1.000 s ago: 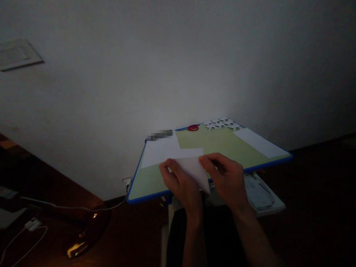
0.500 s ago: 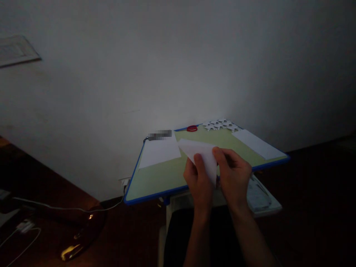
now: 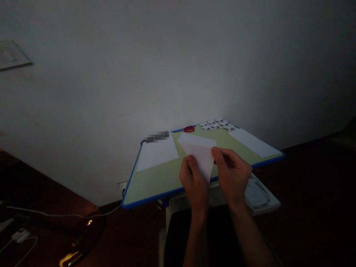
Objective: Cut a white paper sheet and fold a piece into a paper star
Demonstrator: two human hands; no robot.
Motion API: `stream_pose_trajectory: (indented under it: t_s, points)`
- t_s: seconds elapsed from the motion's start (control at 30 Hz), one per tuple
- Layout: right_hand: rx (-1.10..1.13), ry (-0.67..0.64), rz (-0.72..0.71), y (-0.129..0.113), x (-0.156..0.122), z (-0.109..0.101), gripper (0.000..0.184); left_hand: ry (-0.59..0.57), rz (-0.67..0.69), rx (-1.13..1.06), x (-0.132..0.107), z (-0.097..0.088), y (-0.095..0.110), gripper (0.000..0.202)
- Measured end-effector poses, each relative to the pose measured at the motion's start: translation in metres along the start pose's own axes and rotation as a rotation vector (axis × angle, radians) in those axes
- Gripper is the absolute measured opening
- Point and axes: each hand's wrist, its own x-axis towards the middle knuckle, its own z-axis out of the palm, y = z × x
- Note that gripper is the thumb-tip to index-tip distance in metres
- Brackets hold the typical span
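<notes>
Both my hands hold one folded white paper (image 3: 200,151) just above the near edge of a small green table with a blue rim (image 3: 155,198). My left hand (image 3: 194,182) pinches the paper's lower left side, fingers closed. My right hand (image 3: 233,173) pinches its right edge, fingers closed. The paper forms a triangle pointing down toward me. A flat white sheet (image 3: 157,154) lies on the table to the left of my hands.
Another white sheet (image 3: 254,142) lies at the table's right. Several small folded white paper shapes (image 3: 218,124) and a red ring (image 3: 189,129) sit at the far edge by the white wall. Cables (image 3: 55,215) run over the dark floor at left.
The paper came off the flat sheet at the table's near edge and was turned and lifted, its folded part now pointing down. Both hands shifted right and closer together.
</notes>
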Motion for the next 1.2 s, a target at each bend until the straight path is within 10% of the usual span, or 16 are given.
stream_pose_trajectory:
  t_s: [1.2]
  points:
    - [-0.223,-0.124,-0.289,0.011,0.003,0.005,0.030,0.152,-0.032,-0.011,0.011,-0.007,0.006,0.041]
